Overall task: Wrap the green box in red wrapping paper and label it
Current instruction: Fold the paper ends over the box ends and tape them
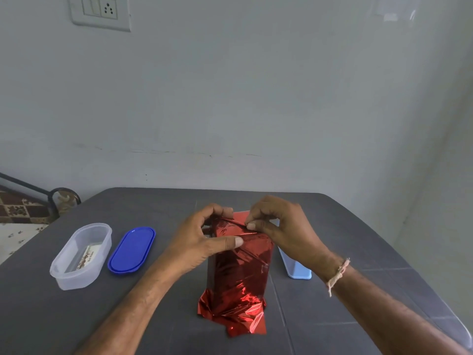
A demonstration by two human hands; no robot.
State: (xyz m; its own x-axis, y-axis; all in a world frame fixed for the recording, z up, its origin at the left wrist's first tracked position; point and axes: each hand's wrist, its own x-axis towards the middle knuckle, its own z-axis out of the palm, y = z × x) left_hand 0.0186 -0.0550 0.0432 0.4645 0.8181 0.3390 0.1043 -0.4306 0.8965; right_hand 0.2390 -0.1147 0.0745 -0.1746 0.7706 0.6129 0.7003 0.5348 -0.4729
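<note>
On desk [128,316], just right of blue lid [131,249]: box [240,267] lying sheathed in red wrapping paper [235,313]; left grip [204,242] clasping its far end, thumb pressing; right grip [279,226] pinching a flap there. End-folding underway; next probably needs creasing flat, taping.

Home room: wall switchboard [100,11], patterned bedding [18,208], grey table [128,316].

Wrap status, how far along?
Done: shiny red foil paper wraps round the long sides; no green shows. In hand: left hand grips the far end while right hand pinches its fold. Left: near end loose and crumpled; no label on it.
</note>
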